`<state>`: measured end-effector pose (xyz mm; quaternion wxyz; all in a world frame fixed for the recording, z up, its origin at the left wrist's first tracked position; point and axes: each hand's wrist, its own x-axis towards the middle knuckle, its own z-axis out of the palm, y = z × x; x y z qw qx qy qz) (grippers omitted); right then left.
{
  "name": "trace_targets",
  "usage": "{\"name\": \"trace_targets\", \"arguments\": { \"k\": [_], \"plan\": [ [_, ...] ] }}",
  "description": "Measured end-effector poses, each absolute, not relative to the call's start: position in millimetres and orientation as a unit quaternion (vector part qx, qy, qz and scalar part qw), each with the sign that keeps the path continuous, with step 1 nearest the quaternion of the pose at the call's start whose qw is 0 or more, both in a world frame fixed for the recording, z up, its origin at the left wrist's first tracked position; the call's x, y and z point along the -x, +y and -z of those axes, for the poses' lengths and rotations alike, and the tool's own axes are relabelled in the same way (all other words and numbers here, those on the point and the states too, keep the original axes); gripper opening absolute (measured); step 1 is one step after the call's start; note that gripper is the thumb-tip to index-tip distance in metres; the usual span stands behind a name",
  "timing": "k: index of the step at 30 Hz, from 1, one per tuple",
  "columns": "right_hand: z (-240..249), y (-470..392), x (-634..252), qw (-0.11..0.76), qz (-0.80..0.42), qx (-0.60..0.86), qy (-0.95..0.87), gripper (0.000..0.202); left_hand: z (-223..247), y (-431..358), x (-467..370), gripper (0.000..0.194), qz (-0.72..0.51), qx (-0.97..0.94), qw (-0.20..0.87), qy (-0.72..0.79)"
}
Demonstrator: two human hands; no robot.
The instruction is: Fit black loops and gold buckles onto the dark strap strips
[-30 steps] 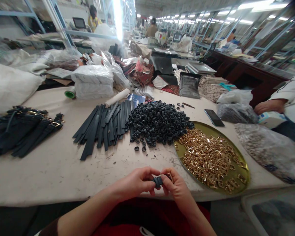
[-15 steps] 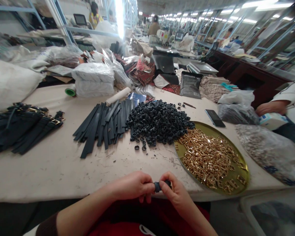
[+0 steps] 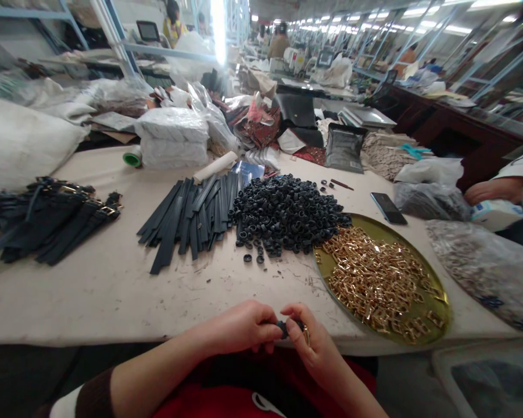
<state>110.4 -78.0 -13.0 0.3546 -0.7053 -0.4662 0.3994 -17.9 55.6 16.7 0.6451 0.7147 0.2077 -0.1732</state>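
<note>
My left hand (image 3: 248,328) is closed on a short dark strap (image 3: 283,328) at the table's front edge. Most of the strap is hidden by the fingers. My right hand (image 3: 311,342) pinches the strap's other end, thumb on top and index finger arched. A bit of gold metal, apparently a buckle (image 3: 305,335), shows at the right fingers. Beyond my hands lie a fan of flat dark straps (image 3: 187,215) and a heap of small dark loops (image 3: 287,212). Many gold buckles (image 3: 379,278) fill a round, gold-coloured tray (image 3: 442,316) to the right.
Dark straps with gold buckles (image 3: 56,220) are piled at left. A phone (image 3: 387,208) lies behind the tray. Plastic-wrapped bundles (image 3: 174,136) and bags crowd the back. At far right are another person's hand (image 3: 494,190) and a bulging clear bag (image 3: 479,273).
The head view has shifted slightly. My hands are closer together, with less strap showing between them. The right index finger has lifted a little off the strap.
</note>
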Motion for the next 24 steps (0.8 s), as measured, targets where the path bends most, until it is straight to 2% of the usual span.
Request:
{"name": "trace_targets", "arguments": {
  "k": [5, 11, 13, 17, 20, 24],
  "plan": [
    [3, -74, -115, 0.346, -0.445, 0.676, -0.475, 0.026, -21, 62, 26, 0.036, 0.188, -0.698, 0.665, 0.188],
    [-8, -82, -115, 0.337, -0.471, 0.656, -0.484, 0.025, -25, 54, 25, 0.035, 0.18, -0.697, 0.668, 0.189],
    [-7, -83, -112, 0.361, -0.474, 0.657, -0.462, 0.025, -28, 53, 24, 0.036, 0.168, -0.707, 0.66, 0.191],
    [-2, -79, -107, 0.428, -0.409, 0.685, -0.425, 0.029, -33, 58, 22, 0.032, 0.162, -0.733, 0.631, 0.196],
    [2, -76, -105, 0.421, -0.339, 0.705, -0.458, 0.029, -35, 60, 22, 0.023, 0.177, -0.72, 0.641, 0.199],
    [4, -78, -102, 0.398, -0.369, 0.683, -0.489, 0.028, -31, 57, 20, 0.021, 0.165, -0.705, 0.658, 0.208]
  ]
}}
